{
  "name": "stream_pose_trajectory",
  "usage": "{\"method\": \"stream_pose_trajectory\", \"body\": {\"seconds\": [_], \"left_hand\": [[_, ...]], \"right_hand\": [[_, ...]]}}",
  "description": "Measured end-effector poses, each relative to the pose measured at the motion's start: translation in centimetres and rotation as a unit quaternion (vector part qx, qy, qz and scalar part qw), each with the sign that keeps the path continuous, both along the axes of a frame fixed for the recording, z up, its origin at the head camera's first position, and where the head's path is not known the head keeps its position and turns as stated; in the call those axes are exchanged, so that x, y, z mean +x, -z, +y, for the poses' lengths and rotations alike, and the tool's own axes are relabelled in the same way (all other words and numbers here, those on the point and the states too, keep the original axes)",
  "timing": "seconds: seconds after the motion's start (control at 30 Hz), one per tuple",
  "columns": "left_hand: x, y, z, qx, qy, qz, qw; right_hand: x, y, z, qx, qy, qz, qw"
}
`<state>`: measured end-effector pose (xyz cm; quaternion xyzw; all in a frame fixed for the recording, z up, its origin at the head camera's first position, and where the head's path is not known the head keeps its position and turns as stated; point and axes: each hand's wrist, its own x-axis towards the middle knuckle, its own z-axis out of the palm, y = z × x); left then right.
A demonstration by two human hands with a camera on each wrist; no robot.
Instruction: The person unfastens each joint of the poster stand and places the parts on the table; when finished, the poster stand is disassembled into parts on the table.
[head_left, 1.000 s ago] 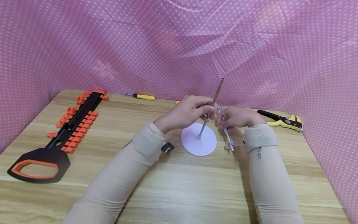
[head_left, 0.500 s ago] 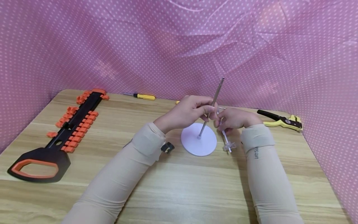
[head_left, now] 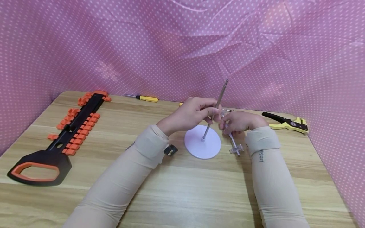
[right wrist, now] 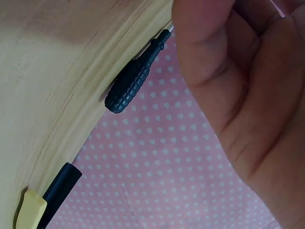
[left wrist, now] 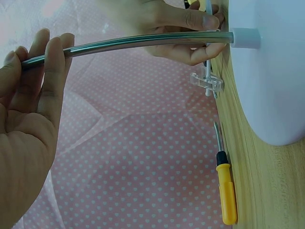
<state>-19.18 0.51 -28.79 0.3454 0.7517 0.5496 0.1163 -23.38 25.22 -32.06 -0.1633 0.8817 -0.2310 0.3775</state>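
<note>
My left hand (head_left: 199, 110) pinches the upper part of a thin metal rod (head_left: 221, 93), which leans to the right. In the left wrist view the rod's lower end sits in the white socket of a round white base (left wrist: 281, 105), and the rod bows slightly. Just right of it, my right hand (head_left: 242, 121) pinches a slim white stick (head_left: 232, 139) between thumb and fingers. A clear plastic clip (head_left: 236, 149) is on the stick's near end; the far end is mostly hidden by the fingers. The right wrist view shows only the palm side of that hand (right wrist: 248, 105).
Along the back edge lie a yellow screwdriver (head_left: 148, 98), another yellow-handled screwdriver (left wrist: 226, 191) and a black-handled screwdriver (right wrist: 136, 78). Wire strippers (head_left: 293, 123) lie at right. A black rack with orange clips (head_left: 68, 133) fills the left. A small black piece (head_left: 170, 150) is beside the left sleeve.
My right hand has shifted slightly left and nearer. The stick's near end swung left, then back right, and its clear clip has turned. The left hand and base stay still.
</note>
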Motion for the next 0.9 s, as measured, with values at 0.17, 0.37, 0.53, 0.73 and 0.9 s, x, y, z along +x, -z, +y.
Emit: {"method": "stream_pose_trajectory", "body": {"seconds": [0.17,0.37,0.53,0.73,0.9], "left_hand": [[0.0,-0.2,0.0,-0.002,-0.002,-0.002,1.0000],[0.0,-0.3,0.0,-0.001,0.000,-0.007,1.0000],[0.0,-0.4,0.0,0.004,0.001,-0.019,0.9998],[-0.1,-0.3,0.0,0.004,0.001,-0.020,0.9998],[-0.2,-0.3,0.0,0.006,0.000,-0.022,0.9997]], "right_hand": [[0.1,-0.4,0.1,0.018,0.002,0.021,1.000],[0.3,-0.9,0.3,0.044,0.011,0.047,0.998],[0.5,-1.6,0.3,0.062,0.014,0.060,0.996],[1.1,-3.2,0.4,0.059,0.015,0.110,0.992],[1.6,-4.4,0.3,0.020,0.045,0.210,0.976]]}}
